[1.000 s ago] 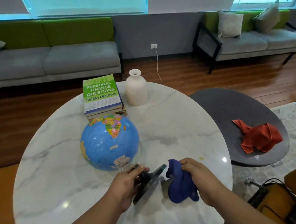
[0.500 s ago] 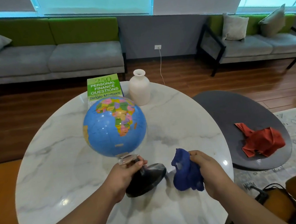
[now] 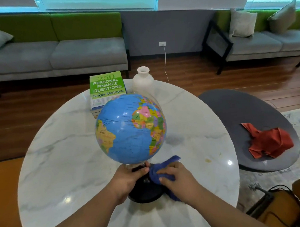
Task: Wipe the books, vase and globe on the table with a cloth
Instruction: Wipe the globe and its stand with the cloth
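Wiping the dark foot of the globe [image 3: 130, 128] with a blue cloth [image 3: 162, 168].

The globe stands up straight near the front edge of the white bench [image 3: 61, 162], its pole going up and down. The left hand [image 3: 127, 181] is wrapped round the thin neck just under the ball and holds it steady. The right hand [image 3: 178, 180] grips the cloth and presses it on the right side of the round foot [image 3: 143, 192]. I can't quite tell if the foot sits flat on the bench. The big ball is right above both hands, so I think the cloth has to go up to reach it, and the right hand is the one ready. The books [image 3: 107, 88] and the white vase [image 3: 143, 82] wait behind the globe, at the far side.
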The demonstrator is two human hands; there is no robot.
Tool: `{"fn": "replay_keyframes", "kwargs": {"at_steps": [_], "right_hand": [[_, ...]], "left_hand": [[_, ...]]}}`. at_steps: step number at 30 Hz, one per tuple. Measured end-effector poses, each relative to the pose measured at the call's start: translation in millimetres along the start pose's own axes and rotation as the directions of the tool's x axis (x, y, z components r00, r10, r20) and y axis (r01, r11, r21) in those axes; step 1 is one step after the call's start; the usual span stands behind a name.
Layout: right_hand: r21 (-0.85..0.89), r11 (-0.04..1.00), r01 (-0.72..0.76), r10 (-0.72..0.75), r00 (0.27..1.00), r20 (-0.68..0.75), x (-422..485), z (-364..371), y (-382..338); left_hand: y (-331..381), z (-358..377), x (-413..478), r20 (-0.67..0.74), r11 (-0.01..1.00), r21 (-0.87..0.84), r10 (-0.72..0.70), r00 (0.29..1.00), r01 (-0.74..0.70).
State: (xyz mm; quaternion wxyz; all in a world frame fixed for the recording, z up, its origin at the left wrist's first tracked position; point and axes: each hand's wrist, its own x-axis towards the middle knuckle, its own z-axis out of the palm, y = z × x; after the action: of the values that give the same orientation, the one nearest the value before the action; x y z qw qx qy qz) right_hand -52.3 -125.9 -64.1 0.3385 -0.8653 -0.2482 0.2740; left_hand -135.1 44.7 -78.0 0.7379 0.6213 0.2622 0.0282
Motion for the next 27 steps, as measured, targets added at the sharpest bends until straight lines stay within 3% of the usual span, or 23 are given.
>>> {"fn": "replay_keyframes", "kwargs": {"at_steps": [4,9,12,17,22,27], "right_hand": [[-0.113,0.991,-0.067,0.061,0.997,-0.056,12,-6,4],[-0.215,0.969,0.126,-0.106,0.989,0.100,7,-1,-1],[-0.279,0.958,0.064,-0.057,0.998,0.035,18,-13,1],[-0.354,0.911,0.213,-0.131,0.961,0.242,24,-11,-9],[-0.442,0.871,0.214,-0.099,0.958,0.270,37,-8,-16],[-0.376,0.894,0.243,-0.096,0.924,0.370,35,-22,-16]], "left_hand": [[-7,2,-4,-0.001,0.996,-0.075,0.040,0.999,-0.040],[-4,-2,-2,0.030,0.996,-0.086,0.019,0.999,-0.016],[-2,-4,1,0.022,0.998,-0.045,-0.035,0.999,0.036],[2,-8,0,0.120,0.994,-0.084,-0.065,0.991,0.075],[1,-4,-4,0.150,0.988,-0.140,-0.042,0.988,0.064],[2,-10,-4,0.151,0.989,-0.138,-0.026,0.988,0.047]]}}
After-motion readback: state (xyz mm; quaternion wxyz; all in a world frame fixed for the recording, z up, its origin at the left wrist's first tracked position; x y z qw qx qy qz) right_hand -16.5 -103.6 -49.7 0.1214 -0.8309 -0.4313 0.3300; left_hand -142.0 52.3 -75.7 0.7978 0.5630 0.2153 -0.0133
